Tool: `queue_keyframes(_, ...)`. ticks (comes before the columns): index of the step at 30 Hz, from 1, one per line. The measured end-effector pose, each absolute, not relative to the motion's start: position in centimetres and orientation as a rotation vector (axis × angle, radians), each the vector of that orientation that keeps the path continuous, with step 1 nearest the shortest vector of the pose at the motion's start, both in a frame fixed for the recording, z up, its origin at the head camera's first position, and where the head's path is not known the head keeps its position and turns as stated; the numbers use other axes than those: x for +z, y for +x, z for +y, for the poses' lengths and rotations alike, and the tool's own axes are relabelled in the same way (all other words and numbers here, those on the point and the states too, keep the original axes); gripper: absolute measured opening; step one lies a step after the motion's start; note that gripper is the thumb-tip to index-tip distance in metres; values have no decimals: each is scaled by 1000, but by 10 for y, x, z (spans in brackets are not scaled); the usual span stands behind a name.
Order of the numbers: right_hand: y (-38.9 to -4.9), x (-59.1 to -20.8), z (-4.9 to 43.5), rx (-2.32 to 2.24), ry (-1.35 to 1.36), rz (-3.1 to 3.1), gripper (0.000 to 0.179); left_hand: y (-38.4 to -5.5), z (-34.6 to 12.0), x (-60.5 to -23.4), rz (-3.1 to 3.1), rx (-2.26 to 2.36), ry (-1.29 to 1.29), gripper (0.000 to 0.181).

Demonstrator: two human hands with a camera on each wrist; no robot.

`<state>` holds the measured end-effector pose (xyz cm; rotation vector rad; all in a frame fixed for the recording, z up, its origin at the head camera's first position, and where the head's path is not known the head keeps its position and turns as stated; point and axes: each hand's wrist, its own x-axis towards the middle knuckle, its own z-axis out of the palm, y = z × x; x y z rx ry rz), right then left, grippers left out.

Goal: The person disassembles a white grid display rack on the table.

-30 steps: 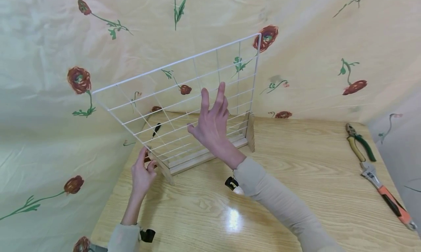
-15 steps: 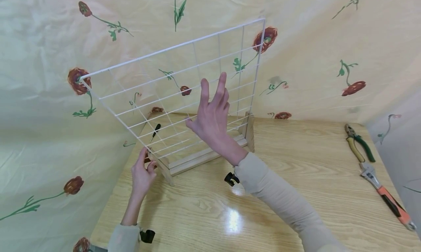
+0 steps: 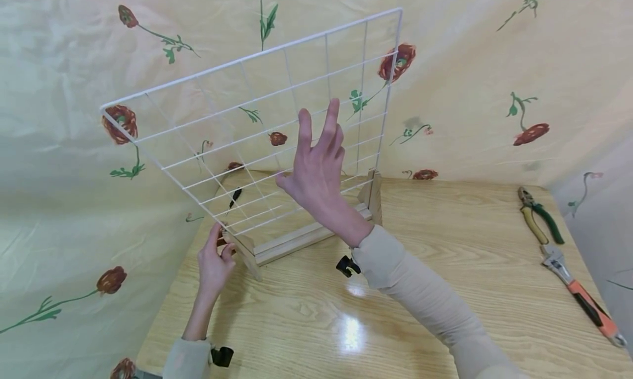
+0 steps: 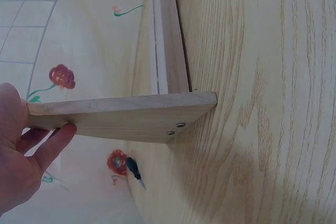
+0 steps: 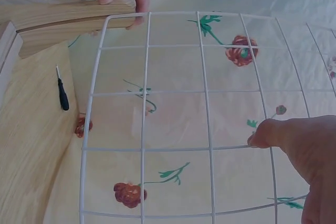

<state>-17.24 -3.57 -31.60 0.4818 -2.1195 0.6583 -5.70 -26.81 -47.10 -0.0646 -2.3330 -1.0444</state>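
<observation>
A white wire grid panel leans up from a wooden stand with two side pieces and a low crossbar. My left hand holds the upper end of the stand's left side piece, thumb on one face and fingers on the other. Two screw heads show low on that piece. My right hand is spread against the grid with its fingers stretched upward. In the right wrist view, the thumb lies at a wire crossing, while the other fingers are mostly out of that view.
A small black screwdriver lies on the table behind the stand. Pliers with green and yellow handles and an adjustable wrench lie at the table's right side. Flower-patterned cloth hangs close behind the grid.
The grid's top edge has swung upward, its left corner also moving left. My right hand has risen a little along with it. The left hand and the stand have stayed put.
</observation>
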Motion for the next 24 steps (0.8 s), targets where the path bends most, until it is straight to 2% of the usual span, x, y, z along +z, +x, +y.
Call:
queue_keyframes(15,-154,-279,-24,654,476,-2059,127,-57,-268,-472,-2329,-1029,-66,49)
queue_keyframes(24,-141,-285,10,757,439,-2139,131,-56,-268,-472,-2329,-996,-68,53)
